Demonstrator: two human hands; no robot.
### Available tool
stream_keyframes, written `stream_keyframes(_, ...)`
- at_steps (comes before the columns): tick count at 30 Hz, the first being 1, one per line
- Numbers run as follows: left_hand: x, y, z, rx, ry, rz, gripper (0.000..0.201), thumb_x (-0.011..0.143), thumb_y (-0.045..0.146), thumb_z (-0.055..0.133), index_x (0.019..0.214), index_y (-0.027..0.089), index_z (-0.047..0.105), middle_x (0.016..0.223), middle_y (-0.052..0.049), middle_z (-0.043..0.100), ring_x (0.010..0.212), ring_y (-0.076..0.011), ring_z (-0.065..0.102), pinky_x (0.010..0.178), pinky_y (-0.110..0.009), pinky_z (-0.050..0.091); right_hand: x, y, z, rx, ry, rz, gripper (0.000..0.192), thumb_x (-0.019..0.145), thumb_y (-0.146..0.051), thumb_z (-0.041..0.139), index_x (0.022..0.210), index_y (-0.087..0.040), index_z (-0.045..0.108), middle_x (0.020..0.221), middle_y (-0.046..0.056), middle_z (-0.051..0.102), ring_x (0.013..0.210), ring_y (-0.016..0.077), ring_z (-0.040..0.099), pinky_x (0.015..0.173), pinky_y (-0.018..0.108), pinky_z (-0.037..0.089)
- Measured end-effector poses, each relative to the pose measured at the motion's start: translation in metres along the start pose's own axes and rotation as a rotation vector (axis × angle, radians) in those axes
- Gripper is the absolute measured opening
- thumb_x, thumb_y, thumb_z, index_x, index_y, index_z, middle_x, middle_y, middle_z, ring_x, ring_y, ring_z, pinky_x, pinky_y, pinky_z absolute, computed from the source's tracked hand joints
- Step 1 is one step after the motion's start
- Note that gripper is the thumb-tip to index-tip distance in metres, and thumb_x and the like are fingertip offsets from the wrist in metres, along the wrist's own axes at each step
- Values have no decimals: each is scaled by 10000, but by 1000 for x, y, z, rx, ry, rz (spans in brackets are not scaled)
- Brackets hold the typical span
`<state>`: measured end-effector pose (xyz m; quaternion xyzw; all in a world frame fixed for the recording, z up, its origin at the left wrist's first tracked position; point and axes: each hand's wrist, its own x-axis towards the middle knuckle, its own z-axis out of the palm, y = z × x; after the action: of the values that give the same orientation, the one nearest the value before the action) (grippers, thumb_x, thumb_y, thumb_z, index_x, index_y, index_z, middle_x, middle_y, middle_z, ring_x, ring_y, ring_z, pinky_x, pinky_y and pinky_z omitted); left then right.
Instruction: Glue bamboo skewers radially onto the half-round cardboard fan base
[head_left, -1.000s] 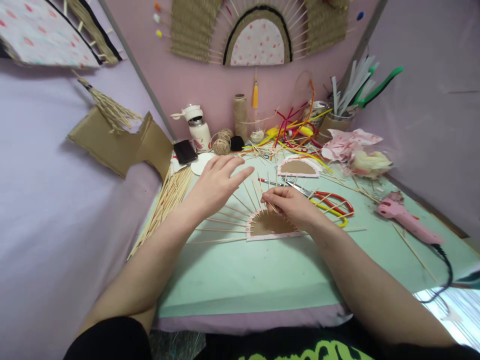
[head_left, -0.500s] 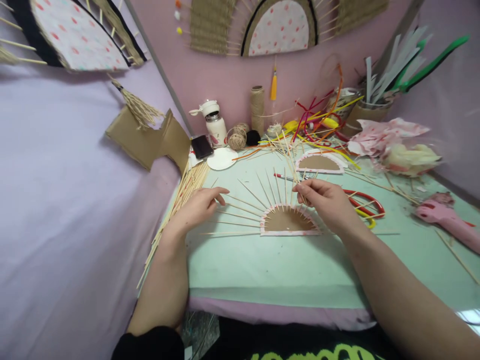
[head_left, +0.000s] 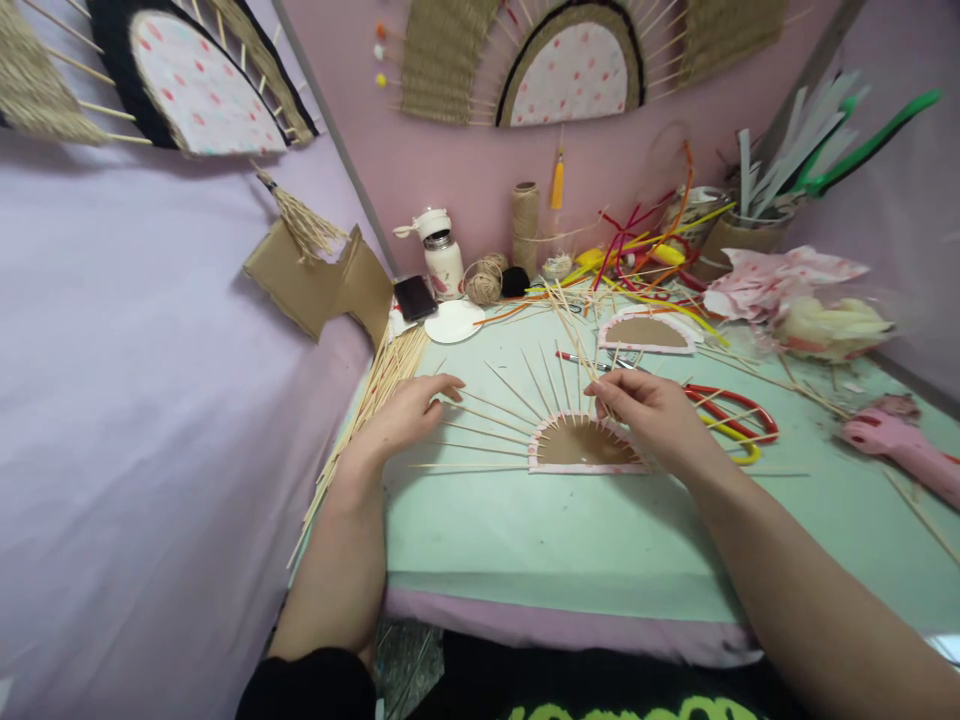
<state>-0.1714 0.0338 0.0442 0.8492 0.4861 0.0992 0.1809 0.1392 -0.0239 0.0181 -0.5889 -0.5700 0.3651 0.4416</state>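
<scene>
My right hand [head_left: 649, 410] pinches several thin wooden sticks [head_left: 573, 330], which slant up and to the left from the fingertips. It hovers over the right side of a brown cardboard half-circle [head_left: 581, 442] with a pink-and-white fabric edge. Thin sticks [head_left: 495, 408] fan out from the curved edge of that piece, which lies flat on the table. My left hand [head_left: 412, 408] is at the outer ends of the left-hand sticks, palm down. Its fingers stretch forward, apart from the thumb, and nothing shows in them.
A pile of loose sticks [head_left: 352, 450] lies along the table's left side. Red-handled scissors [head_left: 750, 405], a pink glue gun [head_left: 892, 440] and a second half-circle [head_left: 649, 333] lie right and behind. A bottle [head_left: 444, 265], twine ball [head_left: 486, 280] and twine spool [head_left: 525, 225] stand at the back.
The sticks in my right hand have tipped further left. The whole view has shifted slightly; my left hand has stayed by the stick ends.
</scene>
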Motion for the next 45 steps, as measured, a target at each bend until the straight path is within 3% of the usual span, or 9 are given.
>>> stream_keyframes(3,3,2,5,36,43,32,545,789,92,402,1276,232,605,1329,-37,665,1285,-221,547,1127,-437,391,0,2,1,-10,2,-9,331,830,-506,593,691,-210,642,615,4,598,562,131,465,535,267,355)
stream_keyframes(7,6,0,12,48,11,10,585,812,81,382,1361,224,527,1288,-35,696,1300,-239,532,1147,-505,337,1,2,1,-9,15,-5,343,824,-518,597,678,-209,632,614,2,582,566,130,456,540,272,343)
stream_keyframes(11,5,-1,11,27,72,-5,592,821,84,374,1385,217,497,1301,-42,690,1308,-236,527,1150,-505,328,1,2,-1,19,22,-6,340,821,-519,598,688,-207,632,621,6,582,579,135,462,551,278,340)
stream_keyframes(16,9,24,-2,24,123,102,640,797,64,357,1411,209,468,1381,-48,639,1328,-214,499,1153,-485,330,1,1,-2,53,61,-48,340,833,-495,602,650,-209,601,619,3,575,591,136,464,575,280,353)
stream_keyframes(21,32,64,-11,118,15,244,726,756,10,335,1436,243,437,1400,-24,629,1354,-189,469,1178,-500,271,2,1,-2,79,88,-59,320,835,-484,601,676,-206,619,614,-2,583,567,130,454,571,281,360)
stream_keyframes(25,58,77,3,140,-127,242,744,757,3,330,1457,245,403,1403,-28,629,1389,-180,438,1199,-535,208,2,0,-5,118,103,-85,320,833,-482,613,676,-203,614,617,-4,586,584,130,474,578,275,371)
stream_keyframes(31,74,79,23,190,-251,210,728,780,-4,335,1461,246,394,1373,-50,651,1366,-189,468,1193,-557,189,4,2,-9,200,127,-107,306,842,-485,609,760,-194,654,619,-17,577,579,125,475,580,278,366)
stream_keyframes(45,76,75,29,191,-235,246,711,775,6,333,1440,237,433,1310,-69,689,1323,-211,515,1176,-589,203,5,2,-10,208,128,-95,364,831,-545,611,763,-190,653,625,-3,590,602,136,489,603,289,386)
